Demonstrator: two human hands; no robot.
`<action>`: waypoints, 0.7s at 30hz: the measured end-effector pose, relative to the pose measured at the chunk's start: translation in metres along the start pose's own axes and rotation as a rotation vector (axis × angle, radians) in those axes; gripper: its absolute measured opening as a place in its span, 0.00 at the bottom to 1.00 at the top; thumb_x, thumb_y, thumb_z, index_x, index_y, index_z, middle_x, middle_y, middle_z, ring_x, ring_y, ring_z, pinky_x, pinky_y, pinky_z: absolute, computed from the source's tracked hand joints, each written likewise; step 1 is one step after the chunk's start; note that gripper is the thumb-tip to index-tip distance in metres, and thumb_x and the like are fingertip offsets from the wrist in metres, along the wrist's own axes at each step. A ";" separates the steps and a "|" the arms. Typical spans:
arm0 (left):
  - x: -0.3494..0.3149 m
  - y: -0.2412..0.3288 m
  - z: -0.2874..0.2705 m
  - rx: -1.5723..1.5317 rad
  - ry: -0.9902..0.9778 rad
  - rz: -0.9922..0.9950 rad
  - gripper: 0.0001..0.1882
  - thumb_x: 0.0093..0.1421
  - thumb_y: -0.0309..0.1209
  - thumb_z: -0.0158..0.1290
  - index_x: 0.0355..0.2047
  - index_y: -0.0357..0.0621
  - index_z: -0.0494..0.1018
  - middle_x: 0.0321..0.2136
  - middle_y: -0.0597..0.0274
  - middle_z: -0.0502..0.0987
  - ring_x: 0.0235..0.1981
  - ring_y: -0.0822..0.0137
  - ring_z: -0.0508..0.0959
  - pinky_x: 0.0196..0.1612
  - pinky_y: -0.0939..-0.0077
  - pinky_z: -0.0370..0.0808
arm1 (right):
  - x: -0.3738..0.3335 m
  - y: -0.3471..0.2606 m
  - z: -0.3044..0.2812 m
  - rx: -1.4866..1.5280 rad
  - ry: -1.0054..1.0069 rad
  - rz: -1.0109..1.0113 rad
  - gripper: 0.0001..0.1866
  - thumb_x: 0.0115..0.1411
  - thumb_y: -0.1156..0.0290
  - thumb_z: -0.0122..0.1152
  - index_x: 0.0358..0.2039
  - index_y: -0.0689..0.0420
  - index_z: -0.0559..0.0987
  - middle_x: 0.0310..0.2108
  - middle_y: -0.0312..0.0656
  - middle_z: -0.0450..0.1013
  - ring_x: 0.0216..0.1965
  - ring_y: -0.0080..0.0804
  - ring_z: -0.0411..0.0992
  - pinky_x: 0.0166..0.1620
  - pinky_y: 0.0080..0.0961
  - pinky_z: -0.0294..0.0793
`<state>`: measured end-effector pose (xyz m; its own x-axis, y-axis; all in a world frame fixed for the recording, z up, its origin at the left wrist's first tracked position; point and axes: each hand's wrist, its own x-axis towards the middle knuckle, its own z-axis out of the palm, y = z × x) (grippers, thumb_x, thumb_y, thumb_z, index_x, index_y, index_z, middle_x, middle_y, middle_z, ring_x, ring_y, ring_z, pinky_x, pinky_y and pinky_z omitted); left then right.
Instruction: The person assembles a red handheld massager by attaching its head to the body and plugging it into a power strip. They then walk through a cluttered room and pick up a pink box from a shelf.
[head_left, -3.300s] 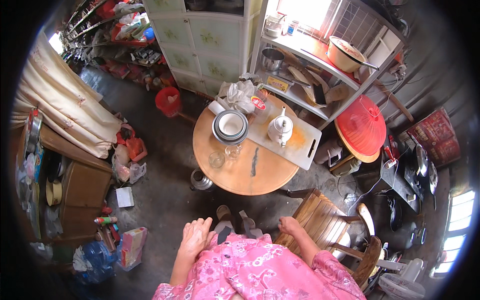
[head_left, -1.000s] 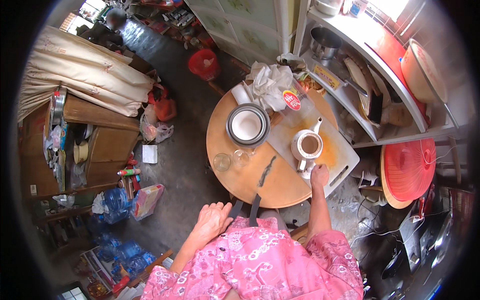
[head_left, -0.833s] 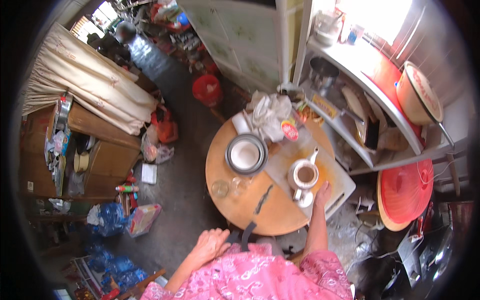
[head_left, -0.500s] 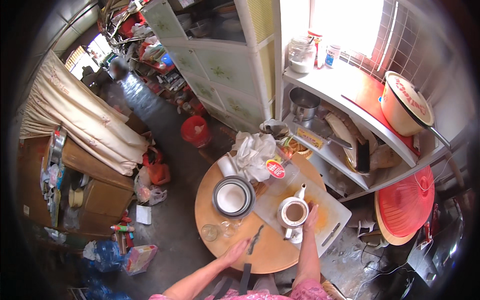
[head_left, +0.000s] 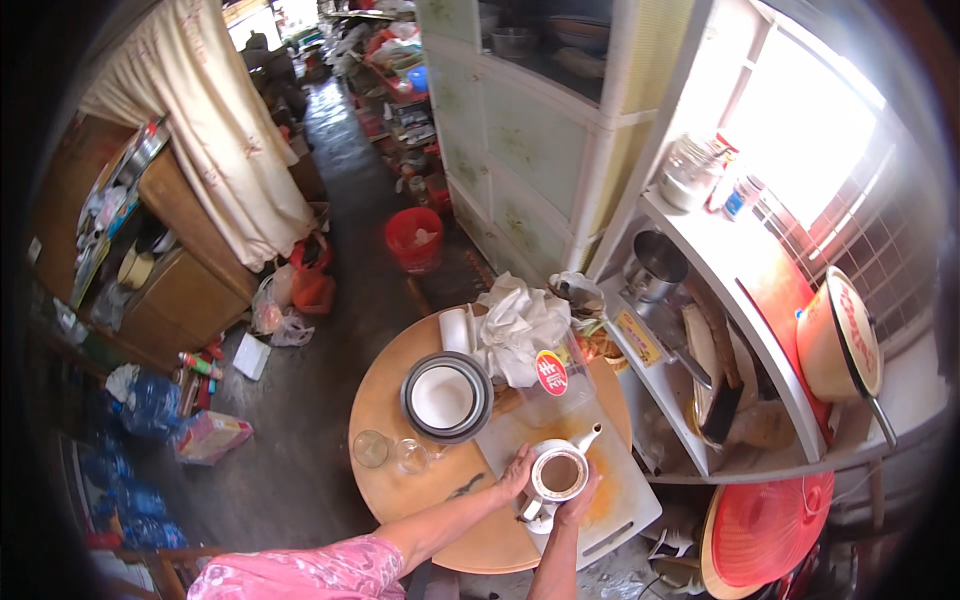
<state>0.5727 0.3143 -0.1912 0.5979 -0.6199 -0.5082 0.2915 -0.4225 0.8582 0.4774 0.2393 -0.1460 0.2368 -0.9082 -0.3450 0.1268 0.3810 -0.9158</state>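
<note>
A white teapot (head_left: 533, 500) with a spout pointing far right sits over the white cutting board (head_left: 640, 510); its top is open and shows brown inside. My left hand (head_left: 517, 473) presses against its left side, and my right hand (head_left: 580, 500) cups its right side near the handle. Both hands hold the pot between them, some fingers hidden behind it. Left of the board stands a white bowl (head_left: 442, 398) inside a dark-rimmed one. Two clear glasses, one a wide glass (head_left: 371, 449) and one a smaller glass (head_left: 411, 457), stand beside my left forearm.
The round wooden table (head_left: 385, 400) also carries a crumpled white bag (head_left: 525, 318) and a clear plastic box (head_left: 560, 400). A shelf unit (head_left: 770, 290) with a lidded cream pot (head_left: 835, 340) stands right. A red bucket (head_left: 414, 240) is on the floor beyond; a red cover (head_left: 770, 525) sits at lower right.
My left hand has moved right, from the bare tabletop to the teapot. My right hand has stayed on the pot. The whole view has turned.
</note>
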 end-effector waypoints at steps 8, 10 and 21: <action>-0.003 0.001 0.003 -0.050 0.014 0.006 0.34 0.61 0.55 0.31 0.59 0.43 0.50 0.57 0.47 0.57 0.59 0.54 0.56 0.59 0.70 0.54 | 0.002 0.009 -0.004 0.055 -0.057 -0.038 0.26 0.65 0.58 0.26 0.43 0.65 0.70 0.38 0.46 0.72 0.40 0.33 0.70 0.45 0.29 0.68; -0.003 0.002 0.004 -0.059 0.035 0.008 0.33 0.61 0.55 0.31 0.59 0.44 0.52 0.56 0.47 0.59 0.58 0.53 0.58 0.58 0.70 0.55 | 0.000 0.007 -0.003 0.091 -0.053 -0.029 0.24 0.64 0.58 0.31 0.42 0.63 0.72 0.37 0.42 0.73 0.39 0.29 0.70 0.46 0.27 0.67; -0.004 0.016 -0.002 0.016 0.017 -0.001 0.31 0.61 0.53 0.33 0.56 0.42 0.56 0.54 0.49 0.62 0.56 0.56 0.61 0.57 0.70 0.57 | 0.004 0.006 -0.010 -0.122 -0.055 -0.053 0.24 0.64 0.59 0.30 0.44 0.64 0.71 0.38 0.43 0.72 0.39 0.30 0.70 0.45 0.27 0.68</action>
<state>0.5766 0.3109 -0.1752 0.6106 -0.6080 -0.5074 0.2801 -0.4335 0.8565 0.4693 0.2361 -0.1555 0.2853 -0.9146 -0.2864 0.0230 0.3053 -0.9520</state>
